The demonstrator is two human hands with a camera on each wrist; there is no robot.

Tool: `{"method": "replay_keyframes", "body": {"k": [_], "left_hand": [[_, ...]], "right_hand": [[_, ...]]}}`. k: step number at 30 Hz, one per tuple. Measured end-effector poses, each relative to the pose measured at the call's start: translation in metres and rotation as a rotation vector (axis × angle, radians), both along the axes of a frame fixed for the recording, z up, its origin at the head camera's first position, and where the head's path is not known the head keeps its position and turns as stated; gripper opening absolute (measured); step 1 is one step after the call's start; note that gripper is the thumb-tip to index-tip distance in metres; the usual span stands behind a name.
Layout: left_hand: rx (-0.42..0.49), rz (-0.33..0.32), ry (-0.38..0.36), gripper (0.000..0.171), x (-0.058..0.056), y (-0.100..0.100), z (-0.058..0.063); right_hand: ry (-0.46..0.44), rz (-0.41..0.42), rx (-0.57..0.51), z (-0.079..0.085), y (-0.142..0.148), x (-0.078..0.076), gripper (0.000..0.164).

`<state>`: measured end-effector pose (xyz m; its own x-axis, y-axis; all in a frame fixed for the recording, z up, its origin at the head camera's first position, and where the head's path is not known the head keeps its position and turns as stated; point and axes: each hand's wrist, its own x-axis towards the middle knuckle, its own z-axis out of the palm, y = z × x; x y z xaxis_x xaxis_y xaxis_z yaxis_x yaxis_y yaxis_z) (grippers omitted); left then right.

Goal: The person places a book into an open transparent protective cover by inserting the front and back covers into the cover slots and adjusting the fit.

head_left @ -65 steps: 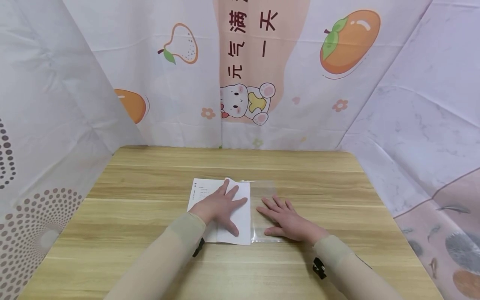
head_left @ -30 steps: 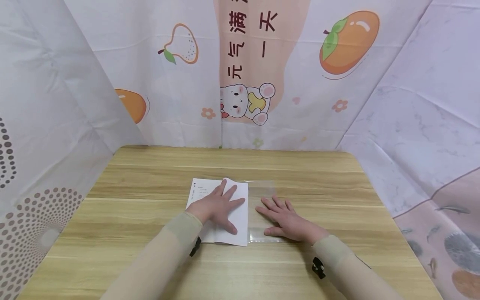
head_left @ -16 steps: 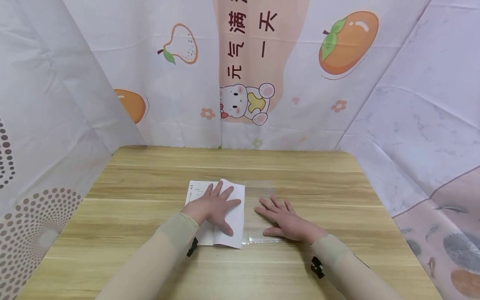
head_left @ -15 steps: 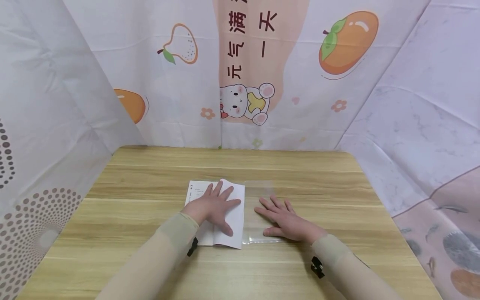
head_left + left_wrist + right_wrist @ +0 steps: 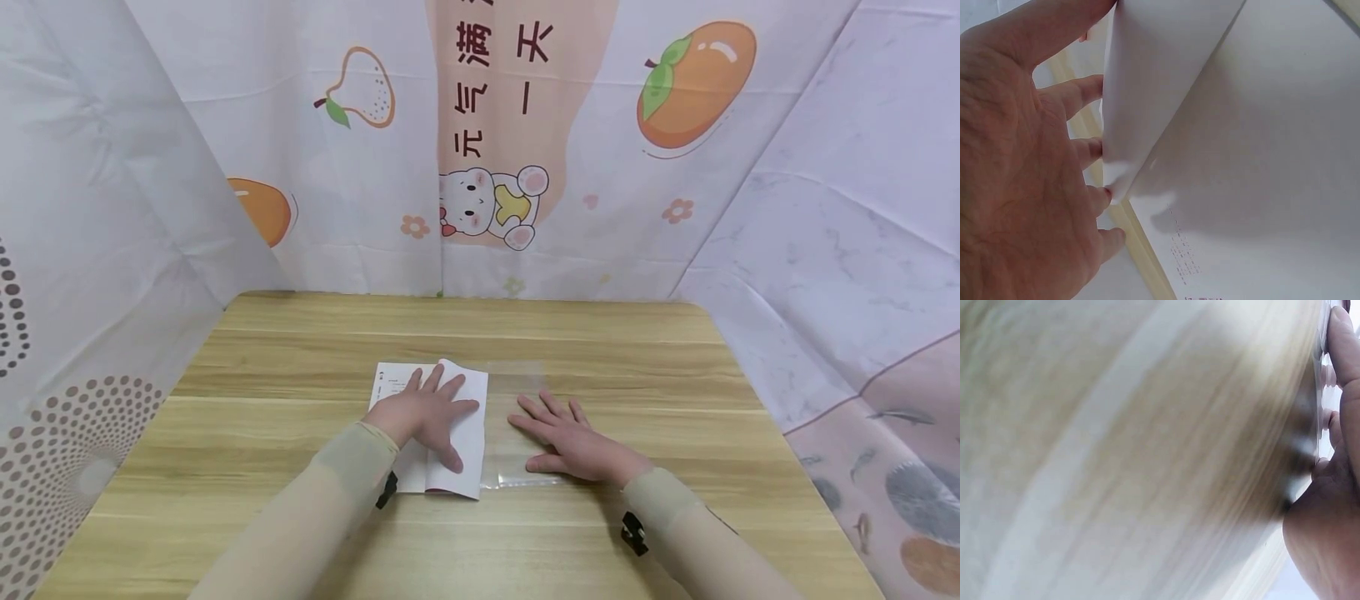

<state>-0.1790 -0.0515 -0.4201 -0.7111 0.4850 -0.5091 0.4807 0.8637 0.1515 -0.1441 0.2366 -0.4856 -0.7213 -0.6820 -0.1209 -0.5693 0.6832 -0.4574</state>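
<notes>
A curtained-off booth point(image 5: 337, 267) surrounds a wood-grain table point(image 5: 480, 325), hemmed in on three sides: a back curtain point(image 5: 600, 167) printed with cartoon fruit point(image 5: 697, 83) and Chinese characters point(image 5: 472, 98), a left drape point(image 5: 150, 192) patterned with dots, and a right drape point(image 5: 847, 225) marbled grey. The kind of building beyond cannot be told.

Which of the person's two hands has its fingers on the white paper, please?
It is the left hand, spread over the white paper; the right hand lies instead on the clear plastic showing to the paper's right.
</notes>
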Motion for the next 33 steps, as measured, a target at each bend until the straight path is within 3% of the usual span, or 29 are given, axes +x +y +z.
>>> {"method": "replay_keyframes", "body": {"k": [20, 33], "left_hand": [[0.027, 0.022, -0.025, 0.101, -0.001, 0.004, -0.006], [0.027, 0.021, 0.003, 0.101, 0.000, 0.006, -0.012]], "right_hand": [[0.000, 0.002, -0.013, -0.001, 0.000, 0.000, 0.073], [-0.003, -0.002, -0.009, -0.001, -0.002, 0.000, 0.073]]}}
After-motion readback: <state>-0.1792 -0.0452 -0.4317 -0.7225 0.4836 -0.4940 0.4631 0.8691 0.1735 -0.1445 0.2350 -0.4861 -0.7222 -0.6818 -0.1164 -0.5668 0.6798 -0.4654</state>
